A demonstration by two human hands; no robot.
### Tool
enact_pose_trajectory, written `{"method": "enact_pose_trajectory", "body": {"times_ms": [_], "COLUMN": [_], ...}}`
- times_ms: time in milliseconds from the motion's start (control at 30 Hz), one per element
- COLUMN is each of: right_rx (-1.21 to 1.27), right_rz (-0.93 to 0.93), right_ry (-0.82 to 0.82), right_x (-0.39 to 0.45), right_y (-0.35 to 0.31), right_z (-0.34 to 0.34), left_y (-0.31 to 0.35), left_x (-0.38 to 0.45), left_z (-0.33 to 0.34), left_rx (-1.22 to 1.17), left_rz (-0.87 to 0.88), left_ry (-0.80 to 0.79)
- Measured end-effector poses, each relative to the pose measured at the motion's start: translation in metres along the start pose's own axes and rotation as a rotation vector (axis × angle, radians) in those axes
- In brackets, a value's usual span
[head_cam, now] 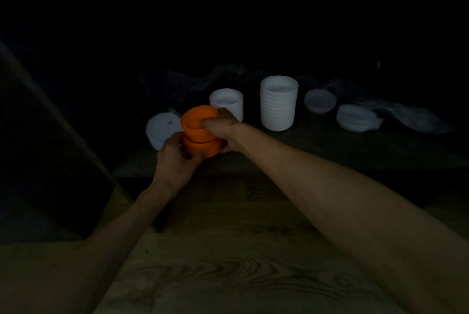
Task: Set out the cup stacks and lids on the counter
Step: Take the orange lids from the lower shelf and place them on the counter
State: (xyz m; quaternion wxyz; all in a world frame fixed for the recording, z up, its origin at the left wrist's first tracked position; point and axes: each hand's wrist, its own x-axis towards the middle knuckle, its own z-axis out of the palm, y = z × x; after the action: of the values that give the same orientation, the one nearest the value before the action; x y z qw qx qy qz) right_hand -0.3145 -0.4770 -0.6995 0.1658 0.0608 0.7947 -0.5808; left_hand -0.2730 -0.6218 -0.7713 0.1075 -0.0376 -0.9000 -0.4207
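The scene is very dark. An orange cup stack (200,133) sits between both hands on the wooden counter (241,250). My left hand (175,158) grips its lower cup from the left. My right hand (223,131) holds the upper cup, thumb inside its rim. Behind it stand a short white cup stack (227,104) and a taller white cup stack (279,103). A white lid (161,133) lies flat left of the orange stack. A pile of white lids (356,118) and a clear lid (320,101) lie to the right.
Crumpled clear plastic wrap (416,117) lies at the far right, and more dim wrap (203,80) sits behind the cups. A dark panel (50,148) rises on the left. The back of the counter is in deep shadow.
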Motion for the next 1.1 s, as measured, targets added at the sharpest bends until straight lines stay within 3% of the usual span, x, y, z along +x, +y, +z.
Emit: {"method": "enact_pose_trajectory", "body": {"times_ms": [233,433,567,733,900,1100], "right_rx": [0.163,0.227,0.213,0.214,0.210,0.256], "right_rz": [0.068,0.142,0.237,0.304,0.277,0.153], "right_ry": [0.015,0.249,0.449,0.723,0.915,0.939], "right_x": [-0.031,-0.127,-0.246,-0.392,-0.483,-0.516], "right_y": [0.009,0.007,-0.001,-0.041,-0.122,-0.237], "right_z": [-0.049,-0.153,-0.250,-0.391,-0.531,-0.662], "left_y": [0.042,0.164,0.304,0.526,0.729,0.893], "left_x": [0.004,-0.018,-0.052,-0.086,-0.082,-0.023], "left_z": [0.013,0.049,0.081,0.107,0.097,0.080], "left_rx": [-0.039,-0.108,-0.095,-0.079,-0.137,-0.177], "left_rz": [0.040,0.008,0.054,0.257,0.374,0.503], "left_ry": [-0.094,-0.324,-0.553,-0.731,-0.748,-0.656]}}
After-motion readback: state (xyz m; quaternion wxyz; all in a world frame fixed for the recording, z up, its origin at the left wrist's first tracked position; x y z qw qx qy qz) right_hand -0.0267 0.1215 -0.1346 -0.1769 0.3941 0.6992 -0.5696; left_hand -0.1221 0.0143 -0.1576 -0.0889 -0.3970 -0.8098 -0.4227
